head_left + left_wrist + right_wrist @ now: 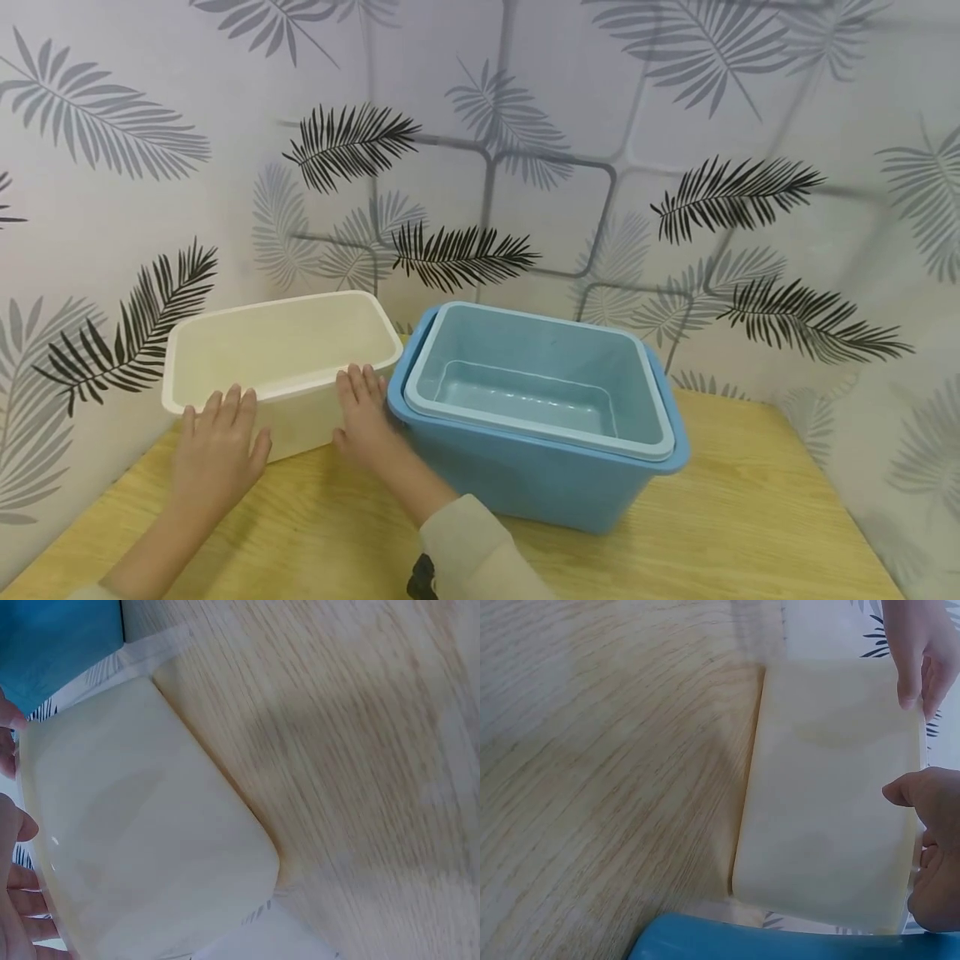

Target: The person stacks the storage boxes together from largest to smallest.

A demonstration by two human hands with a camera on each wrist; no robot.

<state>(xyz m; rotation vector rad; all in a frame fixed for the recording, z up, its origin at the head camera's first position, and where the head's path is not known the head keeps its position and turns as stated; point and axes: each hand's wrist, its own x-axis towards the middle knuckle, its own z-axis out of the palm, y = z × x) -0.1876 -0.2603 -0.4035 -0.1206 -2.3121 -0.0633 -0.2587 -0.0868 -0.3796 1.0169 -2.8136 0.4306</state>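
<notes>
A cream plastic storage bin [307,417] stands at the left of the table, its open top facing up. My left hand [217,454] holds its near rim toward the left end, fingers over the edge and thumb on the outer wall. Farther right along the same rim, my right hand [369,429] grips it likewise, beside the blue bins. In the right wrist view the right thumb [901,789] lies over the cream wall while the other fingers curl past the rim. The left wrist view shows the left thumb [27,826] at the rim.
Right of the cream bin stands a larger blue bin [525,487], with a pale blue bin [525,358] nested inside it. Both rest on a wood-grain table [750,508]. Behind and at the sides rises a wall [540,217] with a leaf pattern.
</notes>
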